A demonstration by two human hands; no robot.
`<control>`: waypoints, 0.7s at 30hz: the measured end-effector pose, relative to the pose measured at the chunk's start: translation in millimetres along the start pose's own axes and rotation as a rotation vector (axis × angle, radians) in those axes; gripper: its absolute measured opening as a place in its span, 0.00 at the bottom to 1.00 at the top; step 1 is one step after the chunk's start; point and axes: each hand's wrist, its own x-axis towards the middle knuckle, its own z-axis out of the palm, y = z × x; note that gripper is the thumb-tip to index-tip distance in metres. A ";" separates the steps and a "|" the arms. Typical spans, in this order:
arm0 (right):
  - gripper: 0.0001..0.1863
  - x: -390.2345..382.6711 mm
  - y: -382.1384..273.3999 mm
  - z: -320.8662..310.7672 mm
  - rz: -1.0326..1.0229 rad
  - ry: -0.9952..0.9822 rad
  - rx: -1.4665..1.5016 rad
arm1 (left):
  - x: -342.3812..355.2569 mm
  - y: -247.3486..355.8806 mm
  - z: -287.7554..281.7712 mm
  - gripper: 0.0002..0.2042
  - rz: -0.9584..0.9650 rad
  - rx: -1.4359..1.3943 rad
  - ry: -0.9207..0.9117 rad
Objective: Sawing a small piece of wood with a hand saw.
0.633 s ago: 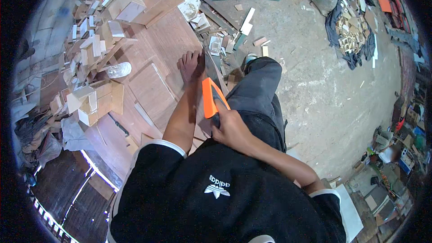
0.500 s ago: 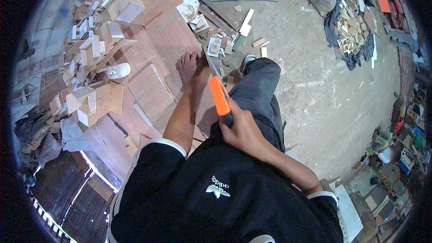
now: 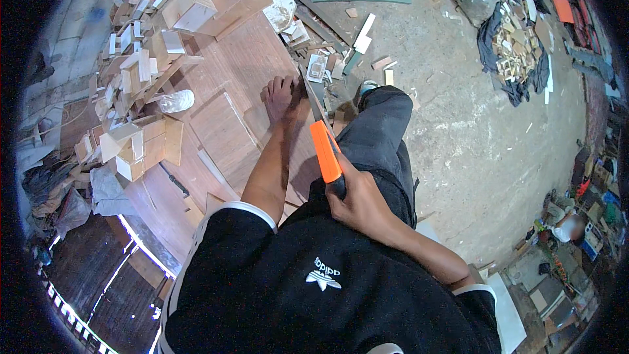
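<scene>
My right hand [image 3: 359, 198] is wrapped round the orange and black handle of a handsaw [image 3: 325, 151], close to my body. The saw's narrow blade points away from me along the right edge of a reddish-brown plywood sheet [image 3: 246, 49]. How deep its teeth sit in the wood cannot be made out. On the sheet, just left of the blade, my left hand [image 3: 280, 96] lies palm down with its fingers spread. My bent leg [image 3: 377, 124] is beside the saw, to its right.
Assembled wooden box pieces [image 3: 147, 147] crowd the left side, near a clear plastic cup [image 3: 177, 101]. A black-handled tool [image 3: 174, 180] lies nearer me. Offcuts [image 3: 363, 33] litter the concrete floor beyond my foot. A dark sack of wood scraps [image 3: 514, 52] sits far right. Someone sits at right.
My right hand has drawn the saw back toward my body, and more of its blade shows. My left hand stays on the plywood; the whole view has shifted slightly.
</scene>
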 end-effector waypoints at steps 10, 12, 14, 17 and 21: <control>0.23 9.3 11.4 5.3 0.056 0.015 -0.025 | 0.7 -4.2 6.1 0.10 0.048 0.007 0.112; 0.23 9.5 19.6 7.4 -0.017 0.053 -0.009 | 1.1 -9.2 8.0 0.10 -0.003 -0.011 0.110; 0.21 36.2 60.7 15.5 -0.124 0.146 -0.107 | 3.5 -13.2 13.8 0.10 0.066 -0.041 0.106; 0.23 74.6 77.9 22.1 -0.044 0.143 -0.085 | 7.2 -4.1 16.3 0.10 0.080 -0.090 0.135; 0.28 19.3 14.7 8.6 0.178 -0.046 -0.020 | -0.6 -6.8 2.4 0.10 0.140 0.047 0.163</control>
